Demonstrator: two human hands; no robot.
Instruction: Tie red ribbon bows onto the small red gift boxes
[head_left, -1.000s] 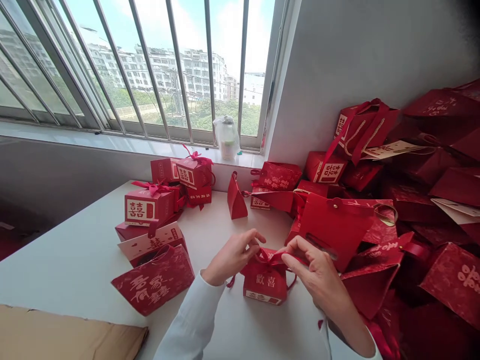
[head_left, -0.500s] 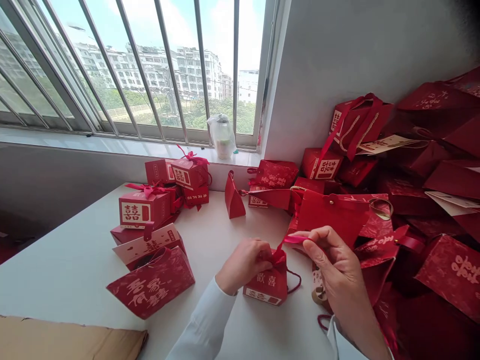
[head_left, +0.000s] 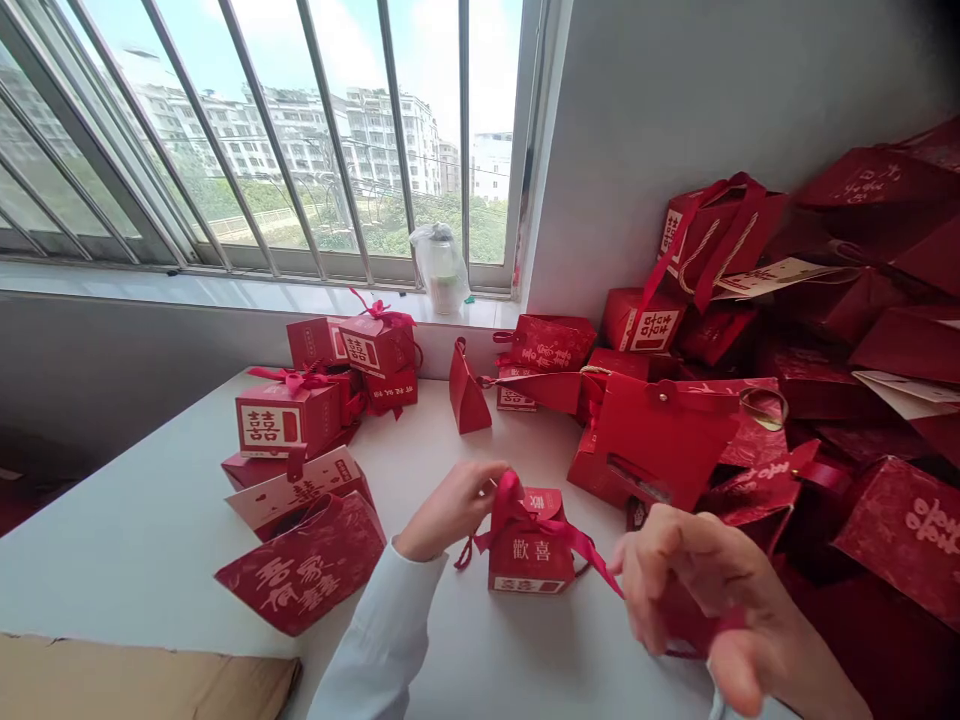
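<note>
A small red gift box (head_left: 534, 560) with white characters stands upright on the table in front of me. A pink-red ribbon (head_left: 589, 555) is wound about its top, with a loop standing up there. My left hand (head_left: 459, 512) pinches that loop at the box's upper left. To the right, the ribbon's tail runs in a straight line to my right hand (head_left: 697, 590), which is smeared by motion. The tail passes in at its curled fingers, and a pink patch shows by the thumb. Dark red cord handles stick out at both sides of the box.
Finished-looking red boxes (head_left: 289, 415) and a tilted red box (head_left: 300, 560) stand at left. Many red boxes (head_left: 892, 520) are piled at right against the wall. Cardboard (head_left: 150, 680) lies at the front left. A bagged cup (head_left: 442, 270) stands on the windowsill.
My right hand has moved right and toward me, drawing the ribbon tail out long. My left hand has shifted slightly left and up, and the box has turned to face me more squarely.
</note>
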